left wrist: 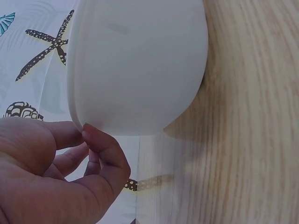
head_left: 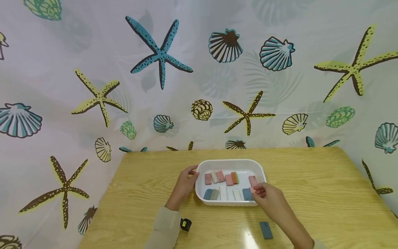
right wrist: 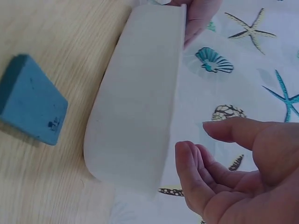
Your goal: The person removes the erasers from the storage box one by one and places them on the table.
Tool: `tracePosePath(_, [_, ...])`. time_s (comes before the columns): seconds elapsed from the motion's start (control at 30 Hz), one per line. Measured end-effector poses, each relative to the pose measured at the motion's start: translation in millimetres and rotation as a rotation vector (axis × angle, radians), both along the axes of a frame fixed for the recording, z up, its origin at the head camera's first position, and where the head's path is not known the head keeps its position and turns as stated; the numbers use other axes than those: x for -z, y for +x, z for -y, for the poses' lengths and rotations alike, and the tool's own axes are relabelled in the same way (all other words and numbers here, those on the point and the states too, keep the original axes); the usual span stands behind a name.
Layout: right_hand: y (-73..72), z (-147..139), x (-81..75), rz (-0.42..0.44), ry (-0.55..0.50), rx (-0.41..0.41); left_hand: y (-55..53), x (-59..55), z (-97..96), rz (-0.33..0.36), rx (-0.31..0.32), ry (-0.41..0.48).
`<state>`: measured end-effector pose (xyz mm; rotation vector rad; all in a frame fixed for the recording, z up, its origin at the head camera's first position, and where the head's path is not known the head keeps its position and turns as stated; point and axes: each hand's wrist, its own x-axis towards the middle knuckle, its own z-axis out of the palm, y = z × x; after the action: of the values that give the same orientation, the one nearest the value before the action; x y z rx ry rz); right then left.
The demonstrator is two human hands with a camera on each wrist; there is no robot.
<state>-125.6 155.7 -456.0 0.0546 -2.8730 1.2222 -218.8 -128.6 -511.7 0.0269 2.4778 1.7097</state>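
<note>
A white tray (head_left: 229, 203) holds several small block erasers, pink, white, grey, blue and one orange-green. My left hand (head_left: 186, 182) pinches the tray's left rim between thumb and fingers, as the left wrist view also shows at the tray wall (left wrist: 140, 70). Over the tray's right front corner is my right hand (head_left: 269, 197), its fingertips beside a pink eraser (head_left: 252, 190). In the right wrist view that hand (right wrist: 233, 172) has thumb and bent fingers apart, with nothing seen between them. Another pink eraser (head_left: 253, 180) lies just behind it.
A blue eraser (head_left: 265, 230) lies on the wooden table (head_left: 149, 180) in front of the tray, below my right hand. A small black object with a yellow patch (head_left: 185, 224) sits beside my left sleeve. A shell-and-starfish patterned cloth (head_left: 186, 138) stands around the table's back and sides.
</note>
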Motion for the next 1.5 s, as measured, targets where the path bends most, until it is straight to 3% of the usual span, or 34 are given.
tracePosePath(0.33, [-51.4, 22.1, 27.4, -0.047, 0.022, -0.026, -2.3, 3.4, -1.8, 0.023, -0.009, 0.017])
tracePosePath(0.63, [-77.9, 34.8, 45.2, 0.047, 0.108, -0.015, -0.2, 4.9, -1.4, 0.015, -0.005, 0.050])
tracePosePath(0.87, [-90.4, 40.4, 54.1, 0.139, 0.091, 0.016, -0.1, 5.8, -2.4, 0.012, -0.012, 0.032])
tracePosePath(1.5, [-103.1, 46.4, 56.6, 0.157, 0.111, 0.059, -3.7, 1.8, 0.1, -0.001, -0.021, 0.028])
